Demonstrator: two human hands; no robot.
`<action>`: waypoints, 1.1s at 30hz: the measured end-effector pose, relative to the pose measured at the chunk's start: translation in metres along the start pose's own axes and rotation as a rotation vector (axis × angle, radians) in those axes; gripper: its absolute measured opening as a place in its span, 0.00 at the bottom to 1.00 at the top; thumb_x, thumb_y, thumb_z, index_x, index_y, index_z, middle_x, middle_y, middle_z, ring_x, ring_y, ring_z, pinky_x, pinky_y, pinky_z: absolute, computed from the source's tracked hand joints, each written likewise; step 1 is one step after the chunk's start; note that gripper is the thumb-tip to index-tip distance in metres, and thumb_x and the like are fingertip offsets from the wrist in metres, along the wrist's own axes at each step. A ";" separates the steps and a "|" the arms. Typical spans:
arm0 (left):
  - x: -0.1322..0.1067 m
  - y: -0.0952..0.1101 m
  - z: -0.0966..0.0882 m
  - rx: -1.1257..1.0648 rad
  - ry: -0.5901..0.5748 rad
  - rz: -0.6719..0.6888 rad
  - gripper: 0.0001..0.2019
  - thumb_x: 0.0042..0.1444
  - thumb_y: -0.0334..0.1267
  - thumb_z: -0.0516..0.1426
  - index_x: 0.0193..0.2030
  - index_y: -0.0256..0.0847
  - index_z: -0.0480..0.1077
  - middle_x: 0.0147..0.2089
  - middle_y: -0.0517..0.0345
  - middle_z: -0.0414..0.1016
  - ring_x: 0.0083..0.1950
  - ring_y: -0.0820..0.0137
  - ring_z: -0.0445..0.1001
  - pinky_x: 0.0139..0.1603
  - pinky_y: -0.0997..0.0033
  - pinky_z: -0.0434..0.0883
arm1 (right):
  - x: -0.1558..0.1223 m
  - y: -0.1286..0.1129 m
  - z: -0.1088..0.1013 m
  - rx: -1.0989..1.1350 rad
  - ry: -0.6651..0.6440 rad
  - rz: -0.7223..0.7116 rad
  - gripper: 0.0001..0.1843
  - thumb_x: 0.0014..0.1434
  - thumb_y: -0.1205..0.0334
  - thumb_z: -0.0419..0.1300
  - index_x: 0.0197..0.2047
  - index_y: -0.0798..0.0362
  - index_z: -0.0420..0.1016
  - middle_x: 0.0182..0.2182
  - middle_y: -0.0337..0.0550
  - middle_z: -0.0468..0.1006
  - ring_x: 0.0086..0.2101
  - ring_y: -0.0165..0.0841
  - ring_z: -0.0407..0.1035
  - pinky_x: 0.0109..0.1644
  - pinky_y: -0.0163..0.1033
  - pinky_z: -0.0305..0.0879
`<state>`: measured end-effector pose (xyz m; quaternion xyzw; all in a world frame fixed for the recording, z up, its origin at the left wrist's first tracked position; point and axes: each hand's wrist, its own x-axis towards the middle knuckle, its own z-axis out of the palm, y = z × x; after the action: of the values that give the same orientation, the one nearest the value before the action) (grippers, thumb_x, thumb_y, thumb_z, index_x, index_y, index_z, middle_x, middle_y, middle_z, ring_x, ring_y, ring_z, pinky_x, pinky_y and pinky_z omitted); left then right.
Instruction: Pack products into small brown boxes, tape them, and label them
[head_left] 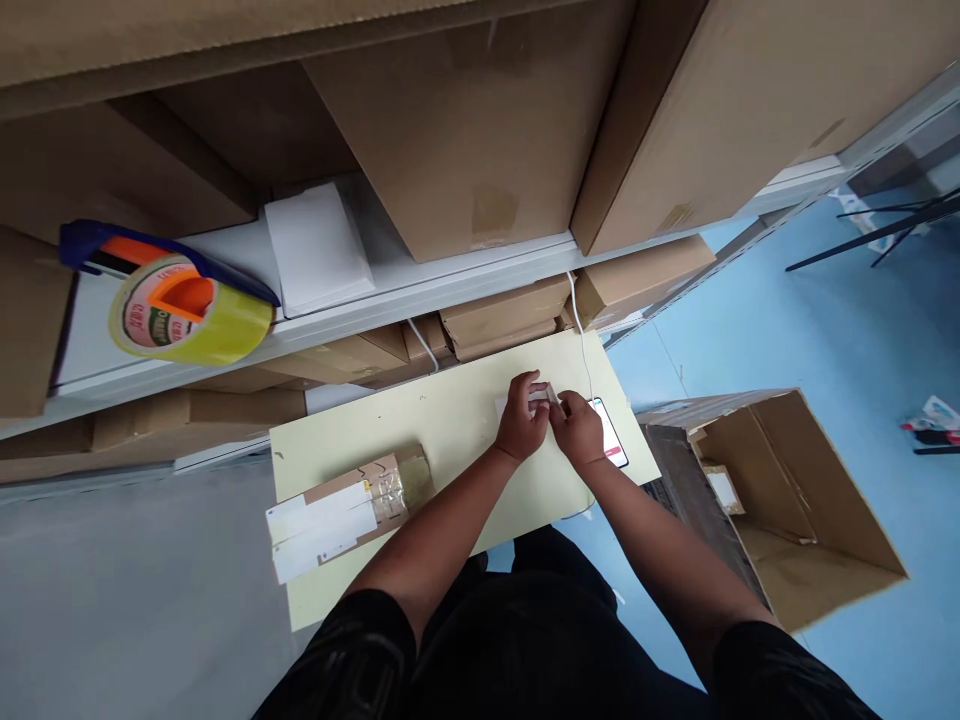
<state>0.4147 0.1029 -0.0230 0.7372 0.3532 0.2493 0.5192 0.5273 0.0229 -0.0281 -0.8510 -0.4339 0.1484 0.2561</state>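
Both my hands meet over the far right part of a pale yellow table. My left hand has its fingers curled round a small white object. My right hand is closed too and pinches the same small object from the right; what it is I cannot make out. Under my right hand lies a phone with a white cable running up to the shelf. A taped cardboard parcel with white labels lies on the table's left front corner, apart from both hands.
A tape dispenser with yellow tape sits on the white shelf at the left, beside a white packet. Large cardboard boxes fill the shelf above. An open cardboard box stands on the blue floor at the right.
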 end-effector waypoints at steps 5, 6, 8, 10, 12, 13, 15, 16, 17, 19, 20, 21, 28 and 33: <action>0.003 -0.017 0.003 0.292 -0.129 0.020 0.25 0.64 0.26 0.48 0.67 0.42 0.63 0.69 0.46 0.65 0.70 0.60 0.63 0.70 0.53 0.65 | -0.002 0.009 -0.018 0.008 -0.012 0.127 0.16 0.66 0.53 0.52 0.32 0.51 0.73 0.25 0.42 0.75 0.27 0.35 0.64 0.32 0.37 0.53; 0.002 -0.022 0.003 0.388 -0.179 0.033 0.25 0.64 0.26 0.49 0.67 0.41 0.64 0.70 0.46 0.64 0.70 0.59 0.61 0.70 0.52 0.63 | -0.004 0.011 -0.021 0.002 -0.009 0.136 0.17 0.66 0.53 0.52 0.29 0.51 0.72 0.24 0.42 0.74 0.27 0.35 0.63 0.32 0.37 0.52; 0.001 -0.031 0.006 0.551 -0.279 0.040 0.25 0.64 0.28 0.50 0.68 0.39 0.64 0.72 0.45 0.62 0.70 0.56 0.61 0.68 0.51 0.63 | -0.008 0.015 -0.025 -0.022 -0.011 0.141 0.19 0.66 0.53 0.52 0.26 0.51 0.71 0.23 0.43 0.73 0.26 0.34 0.62 0.32 0.37 0.50; 0.001 -0.038 0.011 0.663 -0.347 0.039 0.27 0.65 0.30 0.50 0.71 0.37 0.61 0.73 0.44 0.61 0.67 0.53 0.61 0.65 0.50 0.64 | -0.011 0.017 -0.028 -0.058 -0.031 0.146 0.20 0.67 0.54 0.52 0.25 0.51 0.70 0.23 0.43 0.74 0.25 0.33 0.62 0.31 0.38 0.48; 0.001 -0.044 0.016 0.732 -0.370 0.039 0.28 0.65 0.30 0.49 0.72 0.37 0.60 0.73 0.45 0.61 0.66 0.53 0.61 0.63 0.52 0.64 | -0.012 0.017 -0.028 -0.088 -0.065 0.161 0.21 0.67 0.54 0.52 0.24 0.51 0.70 0.22 0.43 0.73 0.24 0.33 0.61 0.31 0.38 0.46; 0.002 -0.046 0.019 0.755 -0.371 0.041 0.28 0.65 0.29 0.49 0.72 0.37 0.60 0.72 0.45 0.62 0.65 0.53 0.61 0.63 0.53 0.64 | -0.012 0.017 -0.028 -0.092 -0.081 0.173 0.21 0.67 0.53 0.52 0.23 0.51 0.69 0.21 0.43 0.73 0.24 0.33 0.61 0.31 0.38 0.46; 0.003 -0.048 0.023 0.786 -0.366 0.042 0.29 0.64 0.28 0.48 0.72 0.36 0.60 0.72 0.45 0.62 0.64 0.53 0.61 0.61 0.54 0.64 | -0.011 0.018 -0.028 -0.065 -0.094 0.218 0.21 0.66 0.53 0.53 0.22 0.50 0.68 0.20 0.42 0.72 0.24 0.33 0.60 0.30 0.38 0.46; 0.004 -0.049 0.024 0.796 -0.364 0.044 0.29 0.63 0.27 0.48 0.72 0.36 0.60 0.72 0.45 0.62 0.63 0.53 0.61 0.60 0.55 0.64 | -0.011 0.019 -0.028 -0.036 -0.092 0.249 0.21 0.65 0.53 0.53 0.21 0.50 0.67 0.20 0.42 0.72 0.24 0.33 0.60 0.30 0.38 0.47; 0.004 -0.050 0.024 0.803 -0.364 0.047 0.30 0.62 0.27 0.48 0.72 0.36 0.60 0.72 0.45 0.61 0.63 0.53 0.61 0.59 0.55 0.64 | -0.012 0.021 -0.028 -0.002 -0.089 0.281 0.21 0.65 0.53 0.53 0.21 0.49 0.66 0.20 0.41 0.71 0.24 0.33 0.60 0.30 0.38 0.47; 0.004 -0.051 0.024 0.811 -0.365 0.054 0.30 0.62 0.26 0.48 0.72 0.36 0.60 0.72 0.45 0.61 0.63 0.53 0.61 0.59 0.55 0.64 | -0.014 0.025 -0.030 0.059 -0.081 0.339 0.22 0.64 0.52 0.53 0.20 0.48 0.63 0.19 0.40 0.70 0.23 0.33 0.59 0.29 0.38 0.49; 0.004 -0.051 0.023 0.810 -0.366 0.054 0.31 0.61 0.26 0.49 0.72 0.36 0.60 0.72 0.46 0.61 0.63 0.53 0.61 0.58 0.55 0.64 | -0.016 0.027 -0.031 0.079 -0.073 0.357 0.22 0.64 0.51 0.53 0.19 0.48 0.62 0.18 0.39 0.69 0.23 0.33 0.59 0.29 0.38 0.49; 0.004 -0.051 0.023 0.807 -0.366 0.052 0.31 0.61 0.26 0.49 0.72 0.37 0.60 0.72 0.46 0.62 0.63 0.53 0.61 0.58 0.55 0.64 | -0.019 0.030 -0.034 0.092 -0.062 0.370 0.23 0.64 0.51 0.53 0.19 0.48 0.61 0.17 0.39 0.69 0.23 0.33 0.60 0.29 0.37 0.50; 0.007 -0.048 0.023 0.760 -0.381 -0.002 0.32 0.59 0.26 0.51 0.72 0.39 0.60 0.72 0.44 0.62 0.65 0.52 0.61 0.60 0.52 0.65 | -0.043 0.028 -0.075 0.094 0.047 0.287 0.24 0.65 0.50 0.54 0.19 0.48 0.62 0.15 0.36 0.66 0.21 0.32 0.60 0.28 0.37 0.52; 0.001 -0.023 0.012 0.391 -0.329 -0.202 0.21 0.64 0.37 0.53 0.63 0.39 0.69 0.69 0.44 0.66 0.66 0.54 0.65 0.64 0.53 0.66 | -0.062 0.015 -0.109 0.166 0.203 -0.137 0.13 0.67 0.56 0.57 0.35 0.49 0.79 0.31 0.45 0.80 0.33 0.36 0.73 0.41 0.41 0.69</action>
<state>0.4182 0.1018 -0.0486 0.8150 0.3773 0.0002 0.4398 0.5530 -0.0681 0.0555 -0.8058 -0.4493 0.0792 0.3775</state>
